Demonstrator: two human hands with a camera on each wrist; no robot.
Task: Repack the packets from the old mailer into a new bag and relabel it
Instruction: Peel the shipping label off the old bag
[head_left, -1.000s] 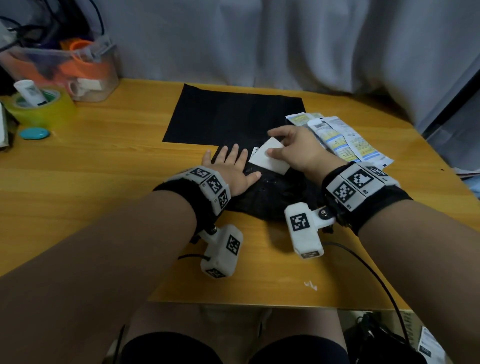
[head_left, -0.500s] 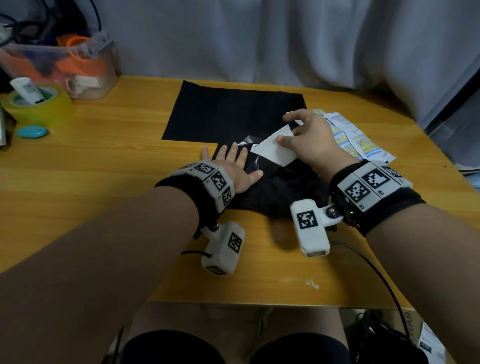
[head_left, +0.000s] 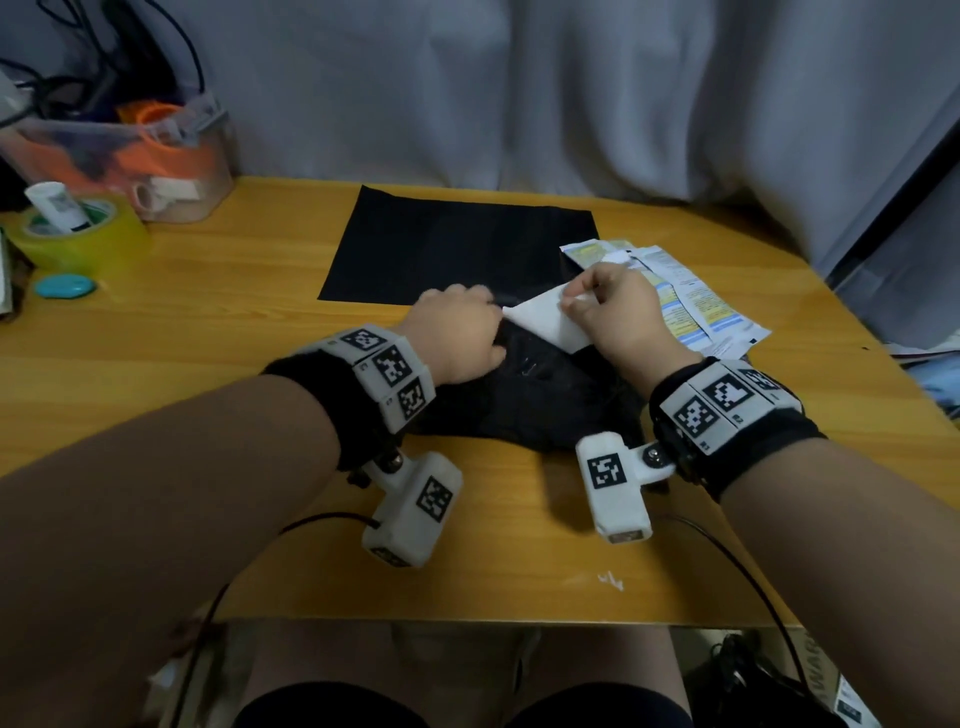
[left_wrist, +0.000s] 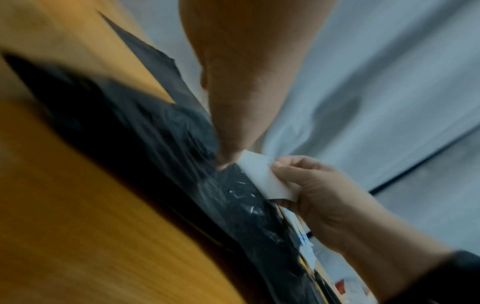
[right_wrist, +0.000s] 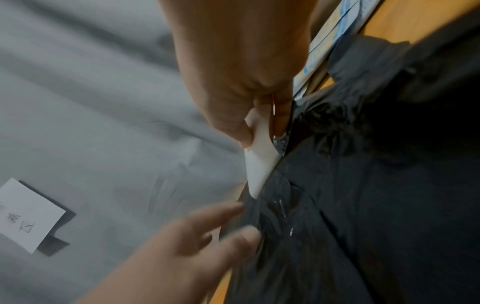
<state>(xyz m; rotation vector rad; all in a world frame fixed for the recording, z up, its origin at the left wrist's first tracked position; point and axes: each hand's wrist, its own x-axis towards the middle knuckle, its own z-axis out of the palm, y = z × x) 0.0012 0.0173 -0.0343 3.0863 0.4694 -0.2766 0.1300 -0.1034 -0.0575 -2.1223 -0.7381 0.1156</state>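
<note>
The crumpled black old mailer (head_left: 535, 400) lies near the table's front edge. My right hand (head_left: 576, 299) pinches a corner of the white label (head_left: 545, 322) between thumb and fingers and holds it lifted off the mailer's far edge. Its lower end still touches the plastic. My left hand (head_left: 467, 322) presses down on the mailer just left of the label. The right wrist view shows the label (right_wrist: 259, 160) pinched above the mailer (right_wrist: 363, 205), with the left hand's fingers (right_wrist: 221, 218) straight. The flat new black bag (head_left: 457, 249) lies behind. Several printed packets (head_left: 696, 296) are spread to the right.
At the back left stand a clear plastic box (head_left: 130, 156) of orange items, a yellow-green tape roll (head_left: 78, 239) and a small teal object (head_left: 65, 286). A grey curtain (head_left: 571, 93) hangs behind the table. Cables trail from both wrists over the front edge.
My right hand has pulled the label up and away to the right. My left hand has slid forward across the mailer to the label's left edge.
</note>
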